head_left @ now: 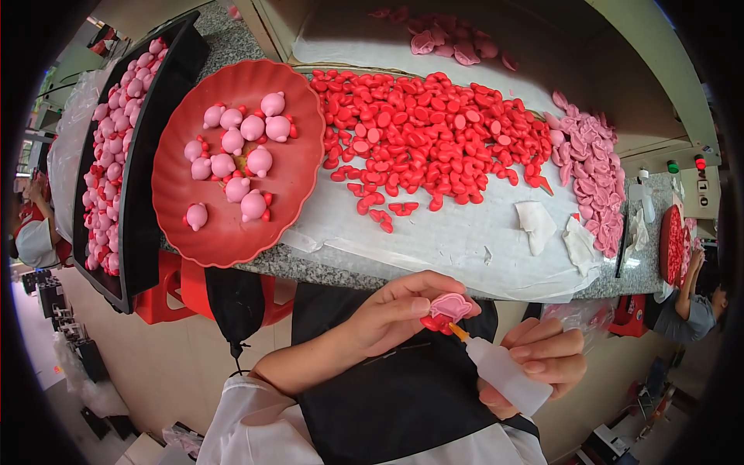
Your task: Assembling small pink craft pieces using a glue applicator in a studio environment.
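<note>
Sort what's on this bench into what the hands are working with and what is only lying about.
In use:
- left hand pinching a small pink and red part
- right hand holding a white squeeze bottle, nozzle at the part

Lying about:
- pile of red pieces
- pink pieces
- red plate of pink figures
- black tray

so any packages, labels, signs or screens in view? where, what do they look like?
No screens or signs that I can make out.
Squeeze bottle: in the right hand, translucent white, orange nozzle; no label visible.
Second small bottle: upright at the table's right end, white.
Cardboard box: behind the table, open, brown.
</note>
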### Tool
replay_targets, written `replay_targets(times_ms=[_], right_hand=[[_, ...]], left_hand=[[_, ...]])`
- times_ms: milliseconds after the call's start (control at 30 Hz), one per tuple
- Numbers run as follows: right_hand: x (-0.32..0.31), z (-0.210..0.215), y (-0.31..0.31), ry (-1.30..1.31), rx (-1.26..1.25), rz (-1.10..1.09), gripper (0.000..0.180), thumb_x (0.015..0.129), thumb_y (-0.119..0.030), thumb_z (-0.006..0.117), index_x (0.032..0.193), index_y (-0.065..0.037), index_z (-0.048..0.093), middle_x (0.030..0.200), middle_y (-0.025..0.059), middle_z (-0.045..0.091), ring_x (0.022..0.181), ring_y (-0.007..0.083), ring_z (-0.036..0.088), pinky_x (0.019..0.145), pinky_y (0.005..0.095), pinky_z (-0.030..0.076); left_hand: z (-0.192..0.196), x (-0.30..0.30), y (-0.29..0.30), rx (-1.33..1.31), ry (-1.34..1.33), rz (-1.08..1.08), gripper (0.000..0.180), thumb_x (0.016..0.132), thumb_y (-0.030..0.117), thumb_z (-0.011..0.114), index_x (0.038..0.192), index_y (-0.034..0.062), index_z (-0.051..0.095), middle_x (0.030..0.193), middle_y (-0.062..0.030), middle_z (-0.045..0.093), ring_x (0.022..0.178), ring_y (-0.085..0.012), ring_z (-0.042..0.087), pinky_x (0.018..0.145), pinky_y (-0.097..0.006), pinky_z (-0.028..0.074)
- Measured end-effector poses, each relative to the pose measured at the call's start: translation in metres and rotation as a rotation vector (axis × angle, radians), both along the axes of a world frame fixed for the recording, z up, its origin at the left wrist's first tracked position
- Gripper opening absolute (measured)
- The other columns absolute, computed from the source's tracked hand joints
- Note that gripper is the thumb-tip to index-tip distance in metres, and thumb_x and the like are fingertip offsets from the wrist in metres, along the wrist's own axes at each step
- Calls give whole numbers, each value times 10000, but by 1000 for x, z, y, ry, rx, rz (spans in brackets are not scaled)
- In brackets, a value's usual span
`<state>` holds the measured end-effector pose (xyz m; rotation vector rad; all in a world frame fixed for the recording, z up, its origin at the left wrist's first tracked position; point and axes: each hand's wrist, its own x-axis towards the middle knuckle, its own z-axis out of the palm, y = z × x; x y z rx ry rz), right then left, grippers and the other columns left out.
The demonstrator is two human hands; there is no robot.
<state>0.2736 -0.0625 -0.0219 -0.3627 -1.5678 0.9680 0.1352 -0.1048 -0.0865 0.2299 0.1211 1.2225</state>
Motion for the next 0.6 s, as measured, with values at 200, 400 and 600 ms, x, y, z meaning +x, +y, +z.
replay_targets(times_ms=[200, 400, 600], right_hand=[[5, 1, 4, -35, 6, 132, 530, 405, -36, 787, 832, -28, 473, 813, 104, 476, 591, 169, 460, 449, 237, 401], [4, 0, 4, -43, -5, 133, 536, 400, -31, 787, 841, -22, 483, 821, 105, 482, 599, 172, 462, 454, 237, 399], [4, 0, 3, -55, -17, 145, 536, 397, -22, 787, 845, -19, 492, 833, 103, 480, 605, 176, 465, 454, 238, 397]], left_hand=[[-1, 0, 0, 1, 8, 1, 339, 789, 165, 445, 1080, -4, 405, 1050, -154, 473, 1037, -249, 426, 888, -339, 297], [0, -1, 0, -6, 20, -6, 342, 789, 168, 446, 1080, -6, 403, 1054, -155, 470, 1033, -243, 429, 882, -335, 305], [-2, 0, 1, 4, 1, -4, 344, 790, 169, 445, 1082, -7, 399, 1052, -154, 471, 1032, -240, 430, 878, -332, 312]])
